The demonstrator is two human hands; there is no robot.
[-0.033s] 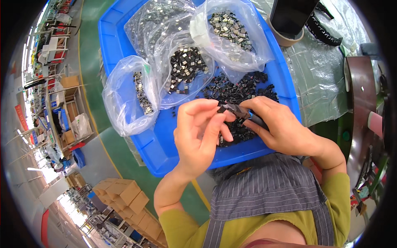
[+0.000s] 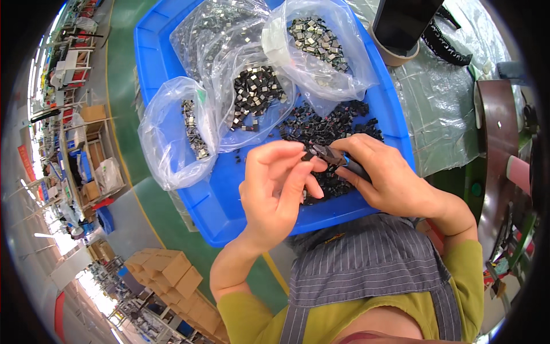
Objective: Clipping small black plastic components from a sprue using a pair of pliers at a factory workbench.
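In my left hand [image 2: 275, 189], thumb and forefinger pinch a small black part [image 2: 309, 155] over the blue tray [image 2: 226, 209]. My right hand [image 2: 387, 172] is wrapped round dark-handled pliers [image 2: 331, 155], whose jaws meet the part at my left fingertips. Whether the jaws grip it or only touch it I cannot tell. Below both hands lies a loose heap of small black parts [image 2: 321, 127]. Clear plastic bags in the tray hold small black pieces with shiny metal faces: a middle bag [image 2: 258, 92], a right bag [image 2: 318, 43] and a left bag [image 2: 195, 132].
A dark screen-like device [image 2: 404, 23] stands in a round holder [image 2: 395, 55] on the plastic-covered table [image 2: 441, 120] at the right. Beyond it curves a black strip [image 2: 447, 49]. Stacked cardboard boxes [image 2: 172, 281] and shelves [image 2: 86, 143] stand to the left beyond a green floor.
The view has shifted very slightly. Both hands keep nearly the same pose, with the pliers at the small black part.
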